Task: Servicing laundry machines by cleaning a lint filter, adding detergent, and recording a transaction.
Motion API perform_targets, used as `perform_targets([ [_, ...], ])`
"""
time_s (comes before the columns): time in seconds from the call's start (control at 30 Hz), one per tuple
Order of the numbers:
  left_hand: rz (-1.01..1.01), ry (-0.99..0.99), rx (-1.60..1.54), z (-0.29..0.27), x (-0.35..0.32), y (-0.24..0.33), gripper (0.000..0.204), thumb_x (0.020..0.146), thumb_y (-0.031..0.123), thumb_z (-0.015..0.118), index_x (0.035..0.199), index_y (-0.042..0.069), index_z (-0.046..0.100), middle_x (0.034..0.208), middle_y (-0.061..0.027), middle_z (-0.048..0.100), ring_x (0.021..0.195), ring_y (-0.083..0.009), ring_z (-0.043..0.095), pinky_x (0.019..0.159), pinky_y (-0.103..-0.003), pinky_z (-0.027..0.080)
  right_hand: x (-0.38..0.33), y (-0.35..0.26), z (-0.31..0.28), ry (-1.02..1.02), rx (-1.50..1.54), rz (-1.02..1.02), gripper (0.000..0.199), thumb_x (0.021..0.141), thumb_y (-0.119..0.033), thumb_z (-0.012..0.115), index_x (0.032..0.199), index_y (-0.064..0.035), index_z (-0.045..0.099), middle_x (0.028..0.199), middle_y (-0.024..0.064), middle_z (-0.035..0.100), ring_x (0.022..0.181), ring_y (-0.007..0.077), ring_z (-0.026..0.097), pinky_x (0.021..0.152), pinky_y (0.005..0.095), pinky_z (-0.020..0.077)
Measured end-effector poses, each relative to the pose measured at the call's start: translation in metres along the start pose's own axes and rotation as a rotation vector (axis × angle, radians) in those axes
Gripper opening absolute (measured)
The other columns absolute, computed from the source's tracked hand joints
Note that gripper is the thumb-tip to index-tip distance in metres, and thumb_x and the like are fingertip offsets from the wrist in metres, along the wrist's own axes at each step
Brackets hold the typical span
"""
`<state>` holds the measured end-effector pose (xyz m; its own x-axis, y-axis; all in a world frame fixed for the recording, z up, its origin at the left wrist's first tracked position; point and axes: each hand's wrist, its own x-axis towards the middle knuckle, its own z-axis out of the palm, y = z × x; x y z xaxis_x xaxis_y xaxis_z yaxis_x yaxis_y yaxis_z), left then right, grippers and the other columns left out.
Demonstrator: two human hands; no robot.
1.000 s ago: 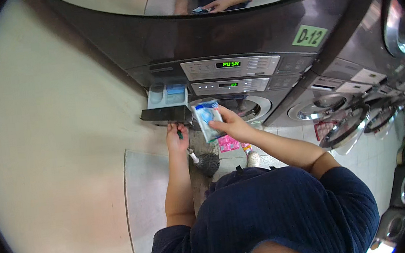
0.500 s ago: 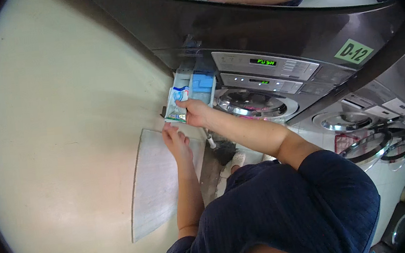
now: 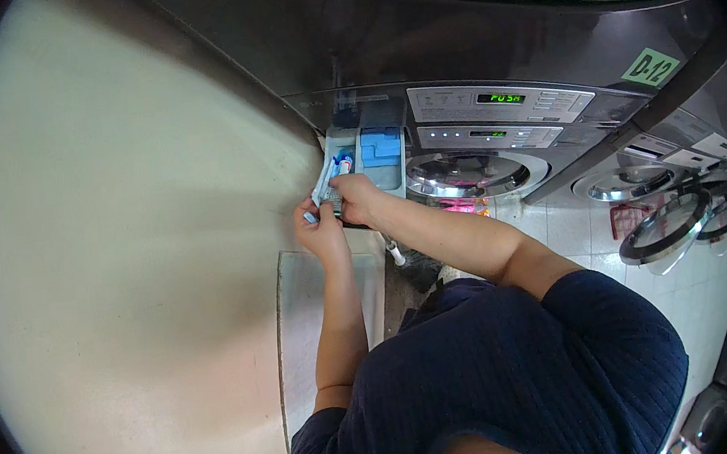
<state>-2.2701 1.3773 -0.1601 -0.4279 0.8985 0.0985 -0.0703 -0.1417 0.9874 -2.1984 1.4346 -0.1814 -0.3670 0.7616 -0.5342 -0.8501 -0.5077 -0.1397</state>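
Head view: packet (image 3: 343, 168) lies over the left compartment of the drawer (image 3: 383, 178); your left hand (image 3: 323, 228) and right hand (image 3: 355, 198) are together, clamped on its near end. Uneven pull could tear it abruptly, scattering contents.

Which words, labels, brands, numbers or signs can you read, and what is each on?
Wording isn't copied here.
Pale green rectangular sign on dark grey metal machine: large dark characters, readable.
Green-lit display, upper silver control panel: readable.
Lower silver control panel, its small green display: too small to read.
White-and-blue plastic packet: too small and blurred.
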Motion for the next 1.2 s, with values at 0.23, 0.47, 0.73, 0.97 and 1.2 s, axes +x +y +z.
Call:
perform_targets([
  [0.23,0.130,-0.244,0.228,-0.033,0.026,-0.016,0.017,0.078,-0.009,0.058,0.091,0.001,0.061,0.083,-0.0032,0.055,0.056,-0.0073,0.049,0.043,-0.021,0.036,-0.023,-0.010,0.013,-0.067,-0.119,0.007,0.023,0.094,-0.006,0.039,0.114,0.0042,0.039,0.097,0.0191,0.057,0.081,0.0299,0.061,0.074,0.0458,0.0531],
  [0.47,-0.661,-0.405,0.020,-0.030,0.016,0.042,0.023,0.093,0.028,0.057,0.080,0.008,0.055,0.068,0.0009,0.047,0.042,-0.0020,0.031,0.033,-0.018,0.020,-0.021,-0.021,0.003,-0.156,-0.038,0.033,0.017,0.096,-0.005,0.036,0.109,0.0037,0.043,0.116,0.0222,0.056,0.103,0.0308,0.059,0.090,0.0435,0.0499],
  [0.73,-0.717,-0.478,0.092,-0.031,0.012,0.024,0.028,0.095,0.035,0.054,0.080,0.010,0.051,0.059,0.0047,0.043,0.039,-0.0024,0.030,0.033,-0.020,0.019,-0.034,-0.004,0.004,-0.071,-0.275,0.052,0.023,0.094,-0.001,0.037,0.115,0.0033,0.046,0.113,0.0165,0.059,0.101,0.0282,0.060,0.084,0.0435,0.0503],
  [0.97,-0.684,-0.460,-0.051,-0.032,0.005,0.018,0.021,0.097,0.028,0.049,0.085,0.010,0.049,0.058,0.0051,0.041,0.041,-0.0034,0.031,0.034,-0.020,0.024,-0.014,-0.034,0.000,0.018,0.053,0.084,0.024,0.091,0.005,0.038,0.114,0.0030,0.044,0.105,0.0180,0.057,0.101,0.0329,0.060,0.093,0.0593,0.0458],
  [1.2,-0.839,-0.678,0.182,-0.031,0.008,0.045,0.038,0.097,0.041,0.045,0.088,0.006,0.056,0.061,0.0026,0.045,0.041,-0.0053,0.033,0.033,-0.019,0.026,-0.007,-0.029,-0.012,-0.095,0.065,0.128,0.013,0.097,-0.008,0.036,0.102,-0.0010,0.046,0.084,0.0093,0.053,0.073,0.0242,0.055,0.079,0.0493,0.0483],
])
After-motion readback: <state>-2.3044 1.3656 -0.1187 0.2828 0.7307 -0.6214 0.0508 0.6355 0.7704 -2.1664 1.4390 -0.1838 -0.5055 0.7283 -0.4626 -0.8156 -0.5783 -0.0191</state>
